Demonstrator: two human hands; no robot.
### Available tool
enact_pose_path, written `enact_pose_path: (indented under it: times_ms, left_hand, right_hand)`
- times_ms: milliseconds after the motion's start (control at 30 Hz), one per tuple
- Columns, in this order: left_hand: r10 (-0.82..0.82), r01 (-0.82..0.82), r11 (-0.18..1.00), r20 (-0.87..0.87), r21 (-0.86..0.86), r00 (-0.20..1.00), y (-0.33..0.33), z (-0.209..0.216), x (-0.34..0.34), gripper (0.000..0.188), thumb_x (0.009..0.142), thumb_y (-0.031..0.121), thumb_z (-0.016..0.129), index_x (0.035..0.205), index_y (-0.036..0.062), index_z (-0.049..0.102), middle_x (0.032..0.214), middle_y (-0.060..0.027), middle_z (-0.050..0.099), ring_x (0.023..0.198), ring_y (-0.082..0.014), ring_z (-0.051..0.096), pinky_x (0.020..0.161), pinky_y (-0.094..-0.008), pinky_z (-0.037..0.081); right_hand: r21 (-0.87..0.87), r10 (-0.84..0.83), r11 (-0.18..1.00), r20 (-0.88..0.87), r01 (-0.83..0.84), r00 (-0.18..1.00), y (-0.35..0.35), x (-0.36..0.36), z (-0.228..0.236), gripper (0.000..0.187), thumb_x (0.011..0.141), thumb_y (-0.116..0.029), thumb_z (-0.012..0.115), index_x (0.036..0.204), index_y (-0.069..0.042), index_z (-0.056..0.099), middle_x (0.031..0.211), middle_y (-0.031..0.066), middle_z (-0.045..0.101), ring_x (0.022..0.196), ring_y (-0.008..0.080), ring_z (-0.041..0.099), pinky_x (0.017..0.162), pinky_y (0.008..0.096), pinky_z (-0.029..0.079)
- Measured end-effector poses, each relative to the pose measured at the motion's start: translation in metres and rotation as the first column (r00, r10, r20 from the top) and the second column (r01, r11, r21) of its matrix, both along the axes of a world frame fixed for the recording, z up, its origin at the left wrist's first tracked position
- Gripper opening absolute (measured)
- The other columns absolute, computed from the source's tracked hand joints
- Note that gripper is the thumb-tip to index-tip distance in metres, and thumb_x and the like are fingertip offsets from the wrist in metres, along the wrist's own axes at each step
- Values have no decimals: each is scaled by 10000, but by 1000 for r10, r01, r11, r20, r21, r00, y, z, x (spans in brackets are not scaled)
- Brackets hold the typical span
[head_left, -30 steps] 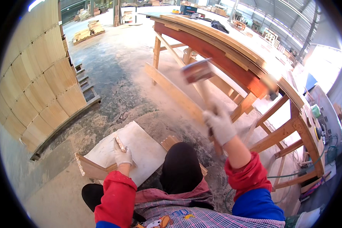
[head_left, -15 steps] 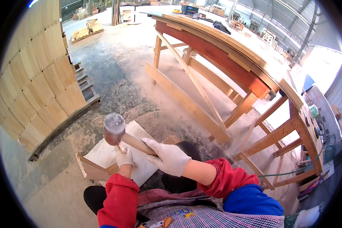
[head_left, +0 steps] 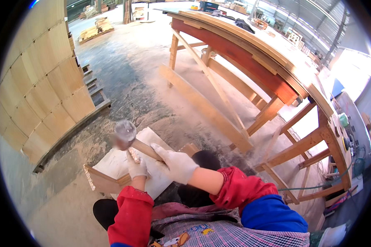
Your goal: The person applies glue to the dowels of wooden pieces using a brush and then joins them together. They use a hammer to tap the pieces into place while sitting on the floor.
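A mallet with a clear-and-brown head point(head_left: 126, 131) and a pale wooden handle point(head_left: 146, 149) is in my gloved right hand point(head_left: 179, 165), whose fingers wrap the handle. Its head is held over the upright notched end of a wooden piece point(head_left: 132, 155); whether they touch cannot be told, since the head's lower end is blurred. My gloved left hand point(head_left: 137, 168) grips that piece just below the notches. Close to the left hand, a wooden panel with a jagged jointed end point(head_left: 105, 181) stands on a white sheet or board point(head_left: 151, 139).
Stacked wooden boxes or drawers point(head_left: 45, 88) rise on a pallet point(head_left: 99, 99) at the left. A long wooden workbench point(head_left: 235, 51) with braced legs runs across the right. A green hose point(head_left: 313, 187) hangs beside it. Sawdust covers the floor point(head_left: 127, 78).
The mallet head has lifted slightly and tilted, its lower end swinging to the left. My left hand keeps its grip. The whole view has shifted a little.
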State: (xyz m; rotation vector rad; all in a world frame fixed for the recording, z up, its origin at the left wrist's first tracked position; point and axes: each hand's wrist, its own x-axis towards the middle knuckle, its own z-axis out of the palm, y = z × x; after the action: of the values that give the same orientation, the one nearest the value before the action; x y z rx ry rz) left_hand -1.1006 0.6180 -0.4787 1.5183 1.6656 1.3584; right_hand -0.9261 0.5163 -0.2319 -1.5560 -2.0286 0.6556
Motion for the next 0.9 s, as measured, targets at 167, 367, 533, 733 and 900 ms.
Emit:
enact_pose_path:
  times_ms: [167,367,533,733,900]
  left_hand:
    - [-108,59,921,-107,-386,988,-20,70,7,745,793,165,600,1458,106,267,1303,-232,517,1118,-411,559,922,-465,459]
    - [-90,47,928,-100,-370,991,-23,77,16,750,812,196,574,1477,148,228,1346,-230,480,1153,-408,526,944,-459,444]
    - [-84,38,905,-90,-424,992,-32,97,19,725,830,199,550,1477,152,224,1385,-191,455,1170,-397,517,955,-455,438]
    - [-62,33,924,-66,-381,996,-28,85,19,690,844,232,541,1463,170,242,1323,-196,508,1103,-414,554,925,-473,450]
    - [-103,50,903,-103,-426,989,-19,80,17,695,843,251,539,1464,170,237,1265,-215,547,1052,-423,580,890,-483,462]
  right_hand:
    - [-128,32,992,255,1,967,26,12,4,561,871,-303,548,1390,-142,404,989,238,647,917,421,622,801,476,492]
    - [205,-95,973,-70,107,993,23,-6,3,553,894,-253,541,1411,-141,380,945,265,634,881,442,615,765,502,481]
    - [-58,-40,997,187,52,982,44,5,-5,545,906,-235,534,1413,-116,374,997,272,629,905,450,607,770,491,482]
    - [197,-116,970,-151,145,982,32,-13,24,526,906,-127,526,1404,-69,366,1047,263,624,976,411,625,837,444,487]
    - [-82,-69,992,231,91,970,22,-1,-8,534,906,-208,532,1402,-82,379,1037,266,625,952,432,612,823,461,489]
